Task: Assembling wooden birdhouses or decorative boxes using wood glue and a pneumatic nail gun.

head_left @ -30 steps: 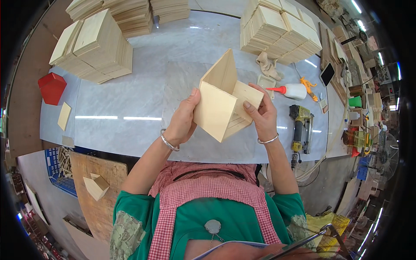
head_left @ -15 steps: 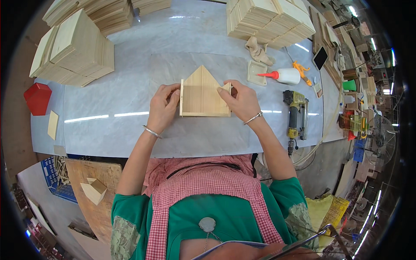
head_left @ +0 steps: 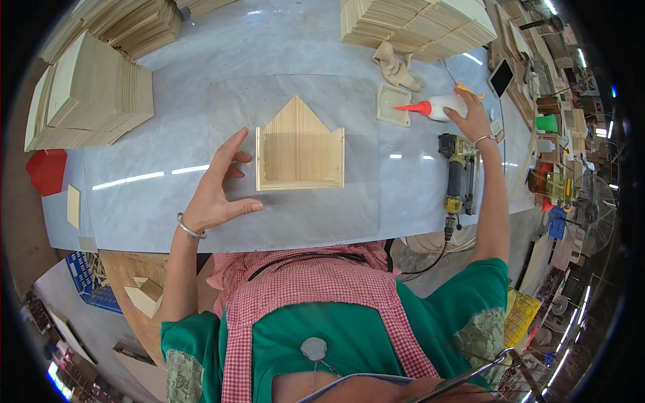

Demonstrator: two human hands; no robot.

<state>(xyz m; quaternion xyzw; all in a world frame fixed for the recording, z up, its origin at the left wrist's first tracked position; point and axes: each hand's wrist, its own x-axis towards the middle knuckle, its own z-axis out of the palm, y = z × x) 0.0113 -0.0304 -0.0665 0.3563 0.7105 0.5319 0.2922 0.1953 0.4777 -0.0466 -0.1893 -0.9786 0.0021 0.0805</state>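
Gaping left hand (head_left: 211, 195): wide, wooden box (head_left: 300, 156) just to its right.
Right hand (head_left: 475, 122): white bottle (head_left: 440, 106) left of my palm; whether gripped, I cannot tell.

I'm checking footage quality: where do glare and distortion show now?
Head view: white glare streaks lie on the tabletop left of the left hand; head view: the tabletop's front edge bows and the corners go black; head view: the wooden box looks sharp, its grain visible.

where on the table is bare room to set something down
Bare: between the open wooden box and the nail gun, and between the left hand and the pale wood piece. Crowded: upper right, where squeeze bottle, tray, cloth and right hand cluster.
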